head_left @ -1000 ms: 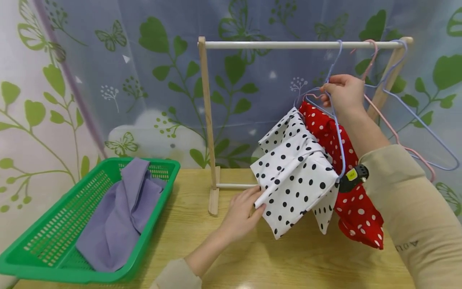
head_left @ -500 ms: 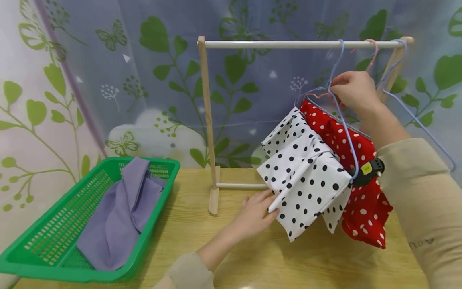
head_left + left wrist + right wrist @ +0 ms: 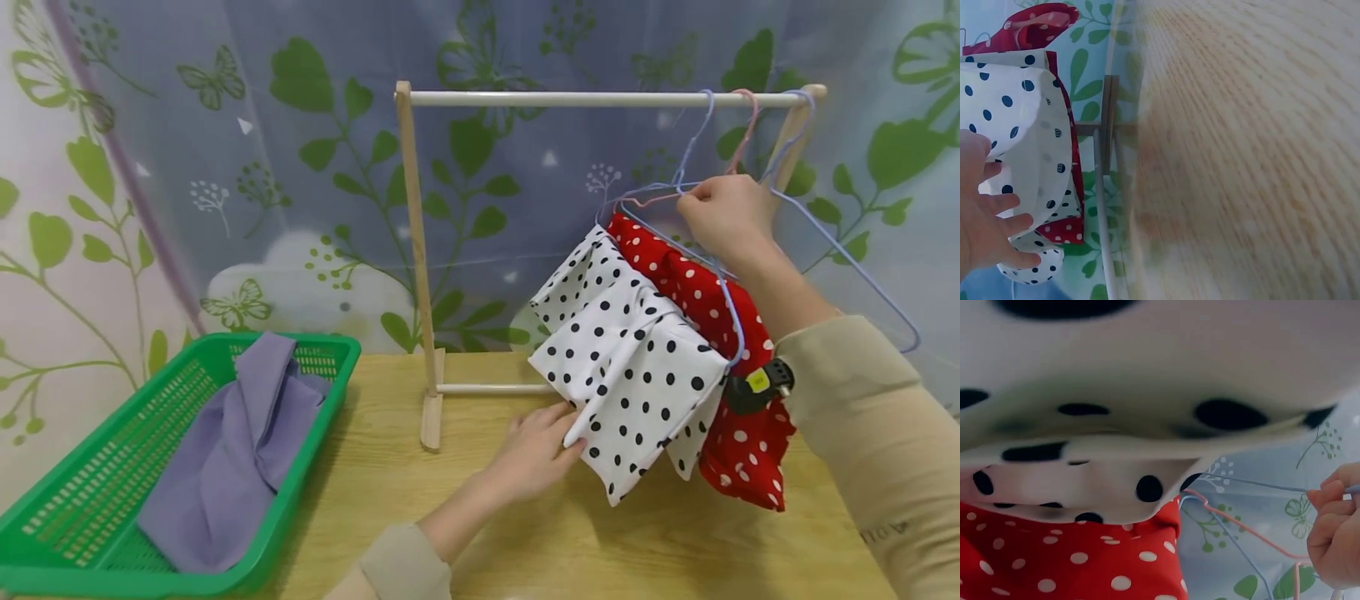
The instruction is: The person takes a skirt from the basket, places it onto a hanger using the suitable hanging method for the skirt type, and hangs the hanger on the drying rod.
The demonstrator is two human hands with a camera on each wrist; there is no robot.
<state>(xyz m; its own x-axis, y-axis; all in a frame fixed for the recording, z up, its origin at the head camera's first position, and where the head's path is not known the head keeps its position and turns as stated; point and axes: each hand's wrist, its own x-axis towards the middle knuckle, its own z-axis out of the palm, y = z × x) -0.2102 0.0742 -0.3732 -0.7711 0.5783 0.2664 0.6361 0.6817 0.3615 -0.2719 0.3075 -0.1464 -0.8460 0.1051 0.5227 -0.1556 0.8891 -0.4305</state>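
Observation:
My right hand [image 3: 729, 212] pinches a blue clothes hanger [image 3: 729, 308] just below its hook, which hangs on the rack's top bar. From this hanger a white cloth with black dots [image 3: 637, 350] hangs in folds. At the cloth's lower left edge is my left hand [image 3: 536, 450], the fold between thumb and forefinger. In the left wrist view its fingers [image 3: 1007, 203] lie spread and fairly straight against the cloth. Behind the white cloth hangs a red cloth with white dots [image 3: 738, 467], partly hidden. The right wrist view shows my right hand's fingers curled at the hanger.
A wooden rack with a white top bar [image 3: 555, 99] stands on the wood table [image 3: 375, 500]. A pink hanger [image 3: 742, 137] and another blue hanger [image 3: 840, 246] hang farther right. A green basket [image 3: 300, 492] at left holds a purple cloth [image 3: 225, 475].
Both hands and the white dotted cloth have shifted right relative to the rack. The hanger's shoulder has swung right too, and the view has turned slightly right.

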